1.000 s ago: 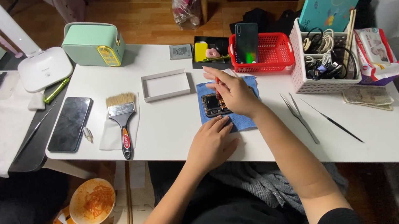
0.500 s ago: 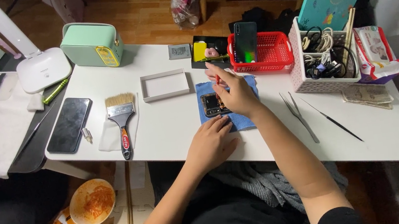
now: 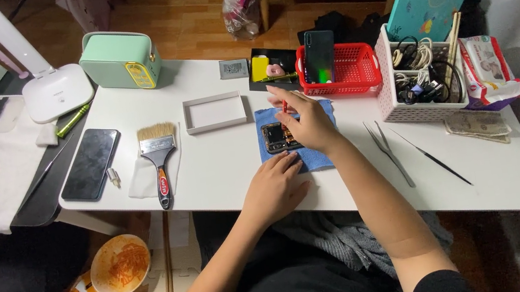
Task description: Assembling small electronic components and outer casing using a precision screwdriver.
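White bench point(image 3: 229, 170) fills mid-frame. Our right hand point(image 3: 304, 123) has shifted slightly, its grip still pinching a small red tool point(image 3: 284, 106) over the opened phone point(image 3: 274, 137) on the blue cloth point(image 3: 316, 157); our left hand point(image 3: 276, 188) stays flat, empty, beside it.

White table point(image 3: 223, 171): blue cloth point(image 3: 316, 157), paintbrush point(image 3: 158, 155) (on tissue), black phone point(image 3: 90, 164), red basket point(image 3: 347, 67), tweezers point(image 3: 388, 148).

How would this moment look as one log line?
right hand: red-handled tool on opened phone | left hand: steadies blue cloth
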